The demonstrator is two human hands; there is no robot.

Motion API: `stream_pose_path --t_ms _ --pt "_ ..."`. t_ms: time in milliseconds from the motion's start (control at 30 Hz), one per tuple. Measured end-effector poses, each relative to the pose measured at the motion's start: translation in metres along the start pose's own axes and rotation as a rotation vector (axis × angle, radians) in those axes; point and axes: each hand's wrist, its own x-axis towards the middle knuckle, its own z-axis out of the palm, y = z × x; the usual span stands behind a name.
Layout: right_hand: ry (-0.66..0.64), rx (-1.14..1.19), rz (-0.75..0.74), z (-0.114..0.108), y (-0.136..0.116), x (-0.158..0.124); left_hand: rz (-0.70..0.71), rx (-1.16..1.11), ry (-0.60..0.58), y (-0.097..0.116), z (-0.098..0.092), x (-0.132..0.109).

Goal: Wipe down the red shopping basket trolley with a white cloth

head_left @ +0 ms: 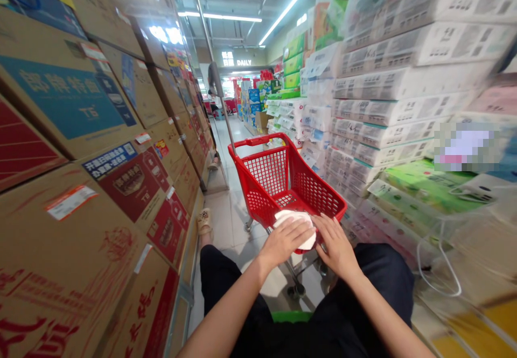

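Note:
A red plastic shopping cart (319, 188) with a perforated basket stands in front of my knees, and nothing shows inside its basket. My left hand (286, 239) presses a folded white cloth (309, 238), perhaps a tissue, against the cart's near end, with the fingers laid over it. Beside it, my right hand (335, 242) rests on the near right corner of the rim, its fingers stretched out and holding nothing. The raised handle bar (258, 141) is at the cart's far end.
Stacked cardboard cartons (121, 169) line the left side. White packs of paper goods (375, 116) rise on the right, with green packs (428, 183) lower down. A slanting metal pole (226, 124) stands behind the cart. The tiled aisle (238, 132) runs ahead.

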Motion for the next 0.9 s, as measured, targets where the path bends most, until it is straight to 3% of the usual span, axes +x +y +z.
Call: stream_pose_path --t_ms 133,267,500,767,900 --pt "-0.009 0.027 -0.006 0.000 0.005 0.000 -0.137 -0.053 0.030 -0.038 -0.015 -0.005" --pt "-0.005 0.055 -0.002 0.003 0.006 0.002 -0.295 -0.094 0.083 -0.047 -0.028 0.001" --pt "0.007 0.081 -0.024 0.005 0.016 0.006 -0.292 -0.153 0.059 -0.018 -0.033 0.018" --pt "-0.020 0.030 0.001 -0.002 0.017 0.009 -0.281 -0.132 0.056 0.042 -0.007 0.022" --pt "0.034 0.003 -0.011 0.004 0.003 0.003 -0.226 -0.051 0.046 0.049 -0.002 0.021"
